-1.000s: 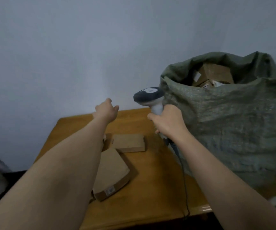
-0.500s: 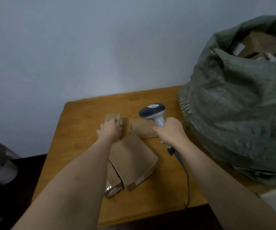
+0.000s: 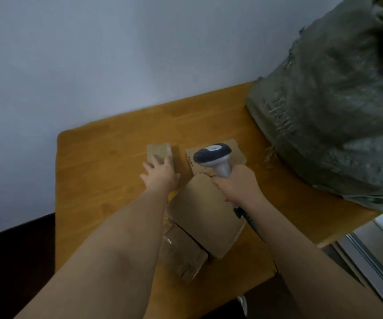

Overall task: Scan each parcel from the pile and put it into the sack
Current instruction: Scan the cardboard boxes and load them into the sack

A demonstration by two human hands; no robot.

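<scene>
Pale wall behind a wooden desk [image 3: 107, 180]. Left hand [image 3: 160, 174], fingers spread, lies flat on a small parcel [image 3: 159, 151] near the desk's centre; no closed grasp is visible. Right hand [image 3: 237, 184] is wrapped around the handle of a barcode scanner [image 3: 212, 155], held above a flat parcel [image 3: 237, 150]. Larger parcels [image 3: 203, 215] lie toward the near edge. Green sack [image 3: 335, 111] occupies the far right corner.

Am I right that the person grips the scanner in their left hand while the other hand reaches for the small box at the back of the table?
Not quite: the head view shows the scanner gripped in the right hand. The left hand reaches for the small box at the back of the table.
</scene>
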